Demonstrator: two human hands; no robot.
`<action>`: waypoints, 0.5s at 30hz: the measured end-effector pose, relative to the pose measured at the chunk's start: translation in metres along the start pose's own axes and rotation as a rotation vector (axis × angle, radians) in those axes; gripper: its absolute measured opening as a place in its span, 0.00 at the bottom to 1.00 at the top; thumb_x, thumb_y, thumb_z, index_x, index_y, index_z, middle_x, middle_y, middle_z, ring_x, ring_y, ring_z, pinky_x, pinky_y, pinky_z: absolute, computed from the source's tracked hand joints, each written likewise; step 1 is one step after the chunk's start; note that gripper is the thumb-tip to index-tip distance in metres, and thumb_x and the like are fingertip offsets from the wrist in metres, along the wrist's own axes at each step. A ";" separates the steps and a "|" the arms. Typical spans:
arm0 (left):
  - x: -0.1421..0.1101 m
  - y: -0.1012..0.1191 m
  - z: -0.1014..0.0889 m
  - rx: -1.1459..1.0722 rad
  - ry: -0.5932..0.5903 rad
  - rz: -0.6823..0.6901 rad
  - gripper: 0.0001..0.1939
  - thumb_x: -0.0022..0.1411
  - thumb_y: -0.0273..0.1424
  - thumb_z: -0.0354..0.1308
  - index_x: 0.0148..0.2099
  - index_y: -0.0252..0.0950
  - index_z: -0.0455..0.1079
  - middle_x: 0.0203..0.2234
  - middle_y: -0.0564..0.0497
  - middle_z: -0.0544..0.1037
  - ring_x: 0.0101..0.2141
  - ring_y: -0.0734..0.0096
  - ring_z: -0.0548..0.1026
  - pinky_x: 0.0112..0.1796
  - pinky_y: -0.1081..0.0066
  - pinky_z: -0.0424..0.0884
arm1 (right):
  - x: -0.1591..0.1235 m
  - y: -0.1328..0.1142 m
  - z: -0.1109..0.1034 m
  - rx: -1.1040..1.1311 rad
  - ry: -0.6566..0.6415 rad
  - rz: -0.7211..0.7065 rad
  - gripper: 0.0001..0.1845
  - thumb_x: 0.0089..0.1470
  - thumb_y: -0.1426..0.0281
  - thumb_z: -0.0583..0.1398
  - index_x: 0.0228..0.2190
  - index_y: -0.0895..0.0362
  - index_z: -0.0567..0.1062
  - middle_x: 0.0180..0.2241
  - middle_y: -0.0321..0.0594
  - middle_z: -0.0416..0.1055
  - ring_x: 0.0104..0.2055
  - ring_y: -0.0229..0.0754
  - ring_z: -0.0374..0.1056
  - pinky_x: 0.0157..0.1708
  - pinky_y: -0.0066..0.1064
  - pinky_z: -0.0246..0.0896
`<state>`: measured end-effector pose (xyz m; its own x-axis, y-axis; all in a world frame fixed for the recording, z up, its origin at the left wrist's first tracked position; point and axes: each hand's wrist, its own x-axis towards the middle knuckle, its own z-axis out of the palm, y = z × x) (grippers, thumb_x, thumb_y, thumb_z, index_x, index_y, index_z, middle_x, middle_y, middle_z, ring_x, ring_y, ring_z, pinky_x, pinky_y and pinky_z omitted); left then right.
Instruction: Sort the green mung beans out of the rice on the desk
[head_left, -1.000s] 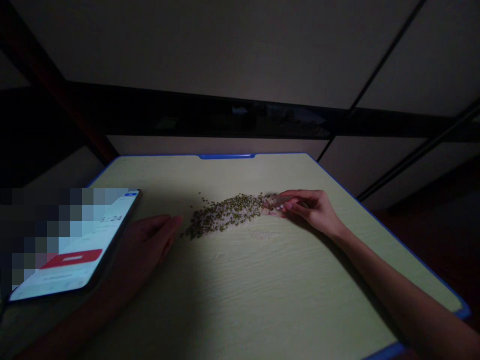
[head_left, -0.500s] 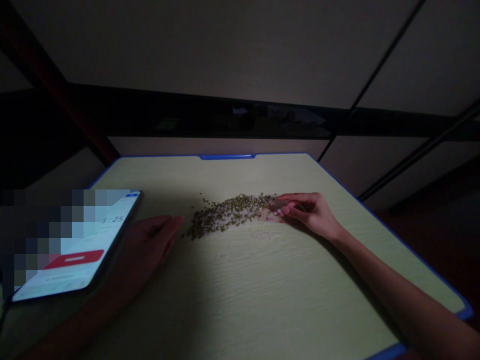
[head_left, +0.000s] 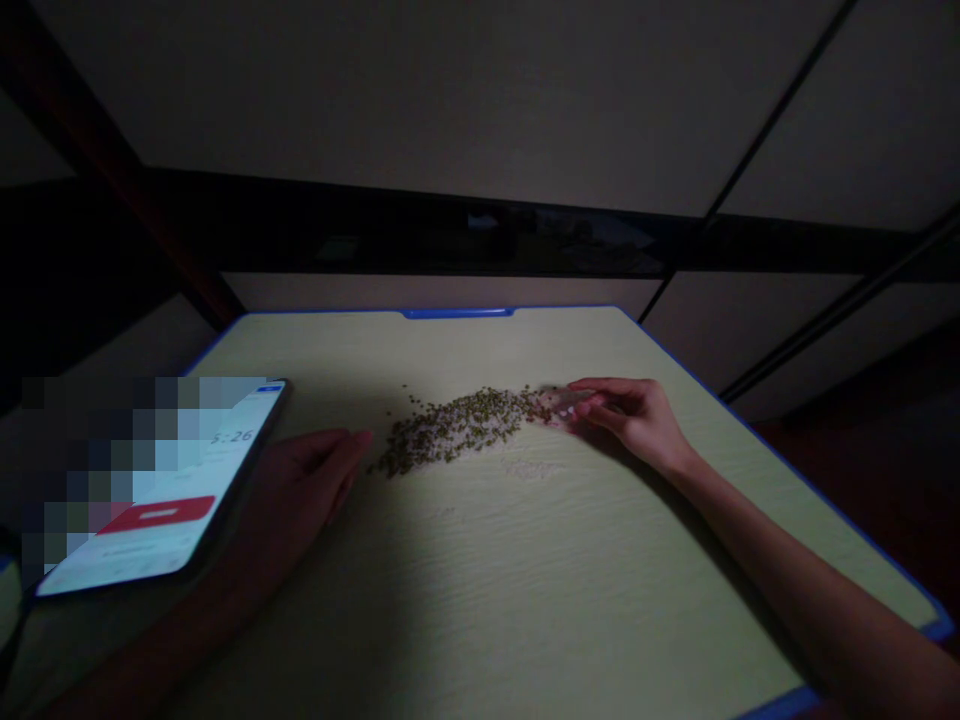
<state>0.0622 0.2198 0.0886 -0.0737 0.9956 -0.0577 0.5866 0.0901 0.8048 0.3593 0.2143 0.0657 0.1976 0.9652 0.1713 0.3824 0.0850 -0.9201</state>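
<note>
Head view: dim light and shadow swallow much of the detail around the left hand [head_left: 304,480], whose fingers are folded in; whether it grips anything I cannot tell. Its forearm runs off the bottom edge. The right hand [head_left: 637,420] bends its thumb and fingers toward each other around a pinkish, partly see-through patch [head_left: 553,408] with small white spots; what that is, and whether the fingers are closed on it, cannot be made out. Between the hands, a pile of small green and pale grains [head_left: 454,430] lies spread across the middle of the table [head_left: 525,590], its right end beside the patch and its left end near the left fingertips. A faint pale smudge [head_left: 532,468] sits just nearer than the pile, too blurred to identify.

Just beside the left hand stands a lit phone [head_left: 161,560], its upper left part covered by blocky pixels, its digits ending in 5:26. Something at the left edge [head_left: 7,600] is cut off. Behind the table, pale panels [head_left: 420,100] and a dark glossy strip [head_left: 315,230] fill the background.
</note>
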 end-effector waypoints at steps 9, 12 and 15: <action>-0.001 0.001 -0.001 -0.015 -0.006 -0.003 0.21 0.45 0.47 0.48 0.12 0.38 0.54 0.06 0.59 0.56 0.12 0.78 0.57 0.19 0.75 0.53 | 0.002 0.000 -0.003 -0.061 0.049 -0.022 0.16 0.38 0.68 0.62 0.32 0.63 0.80 0.20 0.39 0.73 0.21 0.38 0.66 0.25 0.33 0.63; -0.001 0.000 0.000 -0.018 0.001 -0.010 0.21 0.45 0.47 0.48 0.12 0.38 0.54 0.06 0.59 0.56 0.12 0.78 0.56 0.18 0.75 0.53 | 0.002 0.000 -0.004 -0.087 0.056 -0.044 0.16 0.38 0.69 0.62 0.32 0.64 0.80 0.20 0.40 0.73 0.22 0.39 0.66 0.26 0.33 0.63; -0.001 0.002 0.001 -0.011 0.006 -0.023 0.21 0.44 0.47 0.48 0.12 0.38 0.54 0.06 0.59 0.56 0.12 0.78 0.57 0.18 0.75 0.53 | 0.000 -0.001 -0.005 -0.093 0.034 -0.070 0.15 0.38 0.69 0.62 0.32 0.63 0.80 0.20 0.40 0.74 0.23 0.39 0.67 0.26 0.33 0.63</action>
<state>0.0639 0.2192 0.0896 -0.0921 0.9931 -0.0730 0.5758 0.1129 0.8098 0.3633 0.2133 0.0681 0.1977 0.9486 0.2470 0.4779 0.1267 -0.8693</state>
